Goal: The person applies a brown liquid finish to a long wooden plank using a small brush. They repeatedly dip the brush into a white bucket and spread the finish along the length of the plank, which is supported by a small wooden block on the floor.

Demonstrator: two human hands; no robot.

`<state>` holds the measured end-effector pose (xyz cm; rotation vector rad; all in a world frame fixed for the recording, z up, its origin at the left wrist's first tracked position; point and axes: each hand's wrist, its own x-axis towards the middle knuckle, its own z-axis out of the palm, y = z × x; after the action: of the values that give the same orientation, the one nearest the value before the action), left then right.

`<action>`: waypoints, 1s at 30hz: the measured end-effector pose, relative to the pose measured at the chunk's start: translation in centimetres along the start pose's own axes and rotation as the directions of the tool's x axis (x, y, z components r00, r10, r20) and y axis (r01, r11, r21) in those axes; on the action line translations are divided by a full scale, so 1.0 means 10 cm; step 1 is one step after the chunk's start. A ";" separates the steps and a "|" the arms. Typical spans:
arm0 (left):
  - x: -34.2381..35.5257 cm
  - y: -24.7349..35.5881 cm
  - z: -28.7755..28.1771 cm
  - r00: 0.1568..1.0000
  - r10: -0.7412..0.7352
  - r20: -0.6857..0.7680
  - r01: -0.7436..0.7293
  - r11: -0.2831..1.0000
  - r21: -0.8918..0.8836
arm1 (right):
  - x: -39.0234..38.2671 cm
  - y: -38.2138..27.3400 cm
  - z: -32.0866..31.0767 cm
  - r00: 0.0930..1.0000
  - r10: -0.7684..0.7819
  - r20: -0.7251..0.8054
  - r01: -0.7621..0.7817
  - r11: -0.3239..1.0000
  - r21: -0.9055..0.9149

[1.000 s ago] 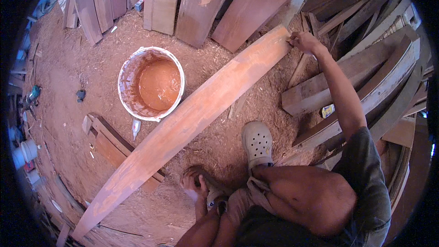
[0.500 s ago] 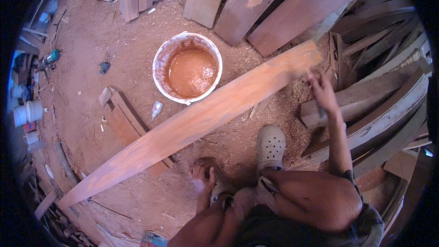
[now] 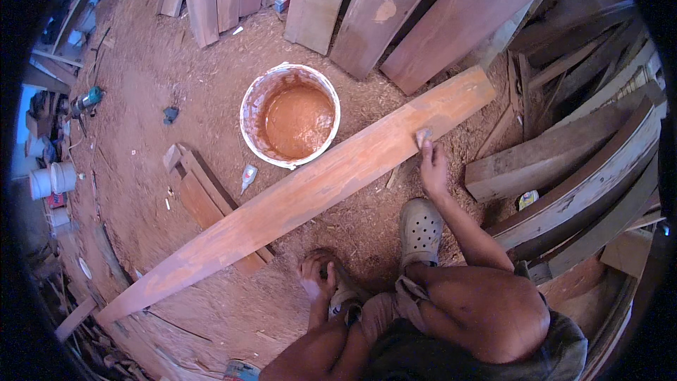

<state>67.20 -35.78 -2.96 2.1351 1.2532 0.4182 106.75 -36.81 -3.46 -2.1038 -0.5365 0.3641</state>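
A long wooden plank point(image 3: 296, 201) lies slantwise before me, smeared with orange-brown coating and tapering toward the lower left. My right hand point(image 3: 434, 166) grips a small pale, flat-ended tool point(image 3: 423, 135), its end against the plank's upper right part; the fingers hide the rest, so its exact kind is unclear. Down by my shoe, my left hand point(image 3: 317, 281) hangs with loosely bent fingers apart, holding nothing. Beyond the plank's middle stands a white bucket point(image 3: 248, 130), with wet orange-brown paste point(image 3: 300, 121) inside.
Small wood pieces point(image 3: 201, 197) lie crosswise under the plank, with a small white bottle point(image 3: 248, 178) beside them. Several boards point(image 3: 391, 17) lean at the back. Curved timbers point(image 3: 578, 183) crowd the right. A green power drill point(image 3: 86, 101) and white tubs point(image 3: 62, 178) sit at the far left.
My right hand has moved left and slightly down along the plank, bringing the tool from near its right end further inward. My left hand stays by the shoe. The view has shifted slightly.
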 end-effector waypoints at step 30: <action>-0.03 0.05 0.00 0.996 0.016 -0.082 -0.015 1.000 0.007 | 0.23 0.05 -0.98 0.977 0.053 0.205 -0.083 0.987 0.140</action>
<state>67.37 -36.25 -2.59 2.1532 1.2853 0.5144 113.25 -42.82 1.34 -1.9568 -0.5374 0.6421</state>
